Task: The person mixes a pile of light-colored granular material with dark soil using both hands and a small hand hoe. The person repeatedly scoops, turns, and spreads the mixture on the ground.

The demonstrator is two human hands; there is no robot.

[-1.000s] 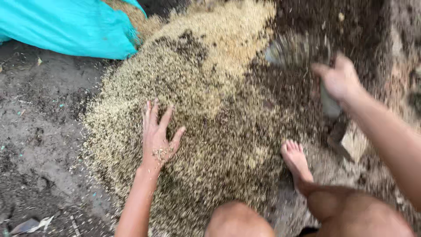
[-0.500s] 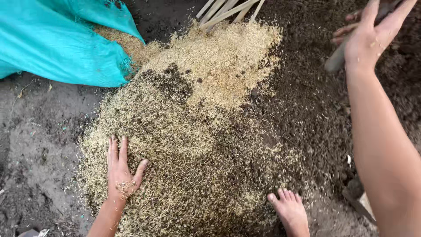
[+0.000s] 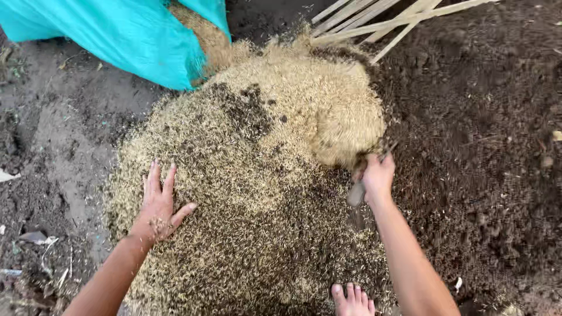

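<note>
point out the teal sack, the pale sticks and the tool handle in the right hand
teal sack (image 3: 126, 35), head view, on its smooth side
pale sticks (image 3: 374, 17), head view, mid-bundle
tool handle (image 3: 355, 194), head view, the end below the right hand (image 3: 379, 175)

The scene is outdoors on bare ground, with no walls or furniture in view. The floor is dark, crumbly brown soil (image 3: 486, 152) on the right, and greyer, packed earth (image 3: 52, 140) on the left, littered with small scraps and dry leaf bits. A turquoise woven plastic sack (image 3: 129, 35) lies at the top left. Pale, thin bamboo slats (image 3: 386, 17) lie fanned at the top edge. The light is soft and even, casting no hard shadows.
</note>
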